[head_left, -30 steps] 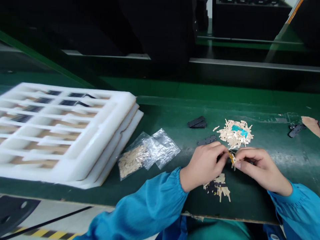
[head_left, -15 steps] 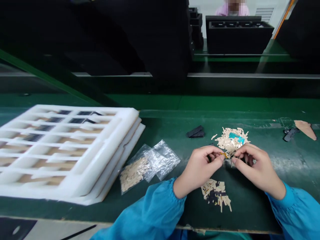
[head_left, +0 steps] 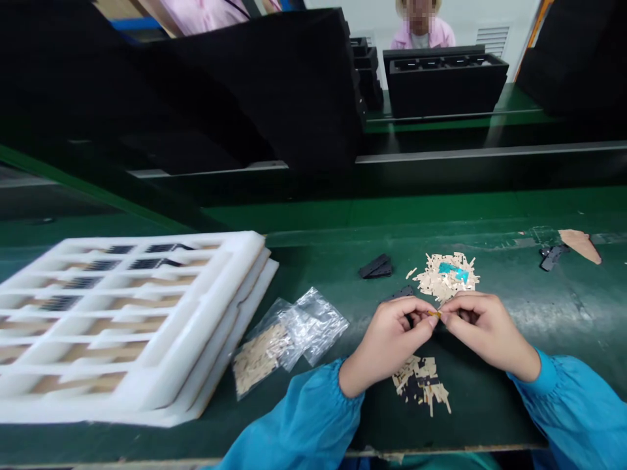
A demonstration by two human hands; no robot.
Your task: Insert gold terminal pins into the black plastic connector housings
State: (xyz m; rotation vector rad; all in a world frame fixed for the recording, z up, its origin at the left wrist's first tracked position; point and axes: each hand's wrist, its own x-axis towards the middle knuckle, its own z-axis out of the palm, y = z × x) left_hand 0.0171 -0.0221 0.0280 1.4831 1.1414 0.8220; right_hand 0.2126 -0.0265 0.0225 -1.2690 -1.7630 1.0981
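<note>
White foam trays (head_left: 166, 365) sit left of clear bags (head_left: 318, 326); the left hand (head_left: 392, 339) and right hand (head_left: 492, 329) pinch a small yellow piece (head_left: 434, 313) above the surface (head_left: 490, 418). Faint marks (head_left: 543, 233) farther right are unreadable.

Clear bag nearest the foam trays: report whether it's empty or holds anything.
Not empty: beige pieces show through the clear bag.

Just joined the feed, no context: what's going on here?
A person in blue sleeves is handling a small amber piece at a green bench. The left hand pinches it; the right hand is at its other end, grip unclear. A pile of flat beige pieces lies just beyond the hands, a smaller beige-and-dark pile nearer the person. To the left are clear plastic bags and stacked white foam trays.
</note>
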